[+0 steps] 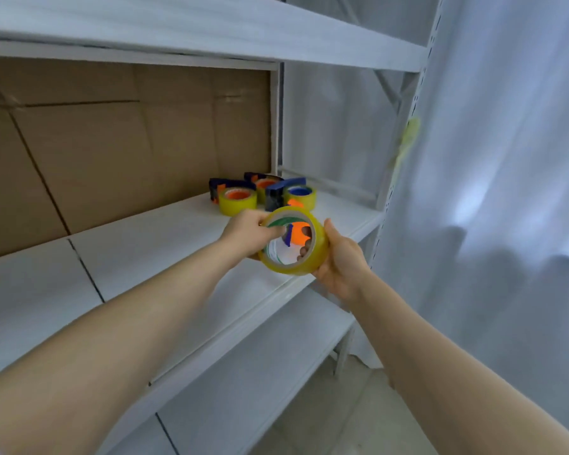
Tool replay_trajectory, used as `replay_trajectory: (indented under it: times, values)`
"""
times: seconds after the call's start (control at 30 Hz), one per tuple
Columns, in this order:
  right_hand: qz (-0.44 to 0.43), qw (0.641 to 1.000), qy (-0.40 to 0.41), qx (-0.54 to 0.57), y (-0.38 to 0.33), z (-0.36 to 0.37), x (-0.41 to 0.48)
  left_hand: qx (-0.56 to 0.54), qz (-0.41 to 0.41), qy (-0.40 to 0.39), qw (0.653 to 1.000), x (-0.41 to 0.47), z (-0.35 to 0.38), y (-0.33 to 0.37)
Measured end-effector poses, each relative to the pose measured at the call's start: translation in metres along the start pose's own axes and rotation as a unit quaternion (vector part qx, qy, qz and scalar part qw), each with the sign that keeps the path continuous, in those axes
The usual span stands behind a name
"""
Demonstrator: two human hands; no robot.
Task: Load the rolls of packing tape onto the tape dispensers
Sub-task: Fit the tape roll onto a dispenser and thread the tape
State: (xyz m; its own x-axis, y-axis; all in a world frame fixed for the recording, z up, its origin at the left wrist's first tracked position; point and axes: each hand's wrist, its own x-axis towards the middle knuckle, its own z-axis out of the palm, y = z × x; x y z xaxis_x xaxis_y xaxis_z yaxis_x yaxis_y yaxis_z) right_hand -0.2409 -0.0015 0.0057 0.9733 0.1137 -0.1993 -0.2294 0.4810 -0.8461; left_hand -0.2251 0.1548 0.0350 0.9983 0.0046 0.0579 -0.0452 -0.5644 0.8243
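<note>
A yellowish roll of packing tape is held up over the front edge of the white shelf, its open core facing me. My left hand grips its left rim, with a finger inside the core. My right hand cups its right side, fingertips showing through the core. An orange and blue dispenser part shows through the core; who holds it I cannot tell. Behind, on the shelf, three dispensers carry tape rolls: one at the left, one at the back, one at the right.
A cardboard sheet lines the back of the shelf. Another white shelf hangs close overhead, and a lower one sits below. A white upright post and pale curtain stand at the right.
</note>
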Motion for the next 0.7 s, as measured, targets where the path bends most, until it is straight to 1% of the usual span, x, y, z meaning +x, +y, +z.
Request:
replay_trajectory:
  times: [0.13,0.2,0.33,0.4,0.57,0.7]
  values:
    - [0.002,1.0,0.005,0.012,-0.036,-0.03,0.056,0.01,0.007,-0.017,1.0,0.073,0.03,0.021]
    - [0.002,1.0,-0.01,0.019,-0.057,-0.039,0.088,0.005,0.0,-0.018,1.0,0.111,0.042,0.031]
    - [0.001,0.998,-0.058,0.019,-0.095,-0.055,0.146,-0.037,-0.011,-0.02,0.999,0.176,0.061,0.042]
    - [-0.005,0.997,-0.075,0.016,-0.109,-0.065,0.17,-0.067,-0.03,-0.018,0.997,0.201,0.069,0.049]
    - [0.016,0.989,-0.135,0.065,-0.125,-0.082,0.218,-0.098,-0.066,-0.025,0.993,0.241,0.083,0.061]
    - [0.03,0.974,-0.206,0.088,-0.133,-0.087,0.251,-0.129,-0.106,-0.004,0.986,0.264,0.091,0.062]
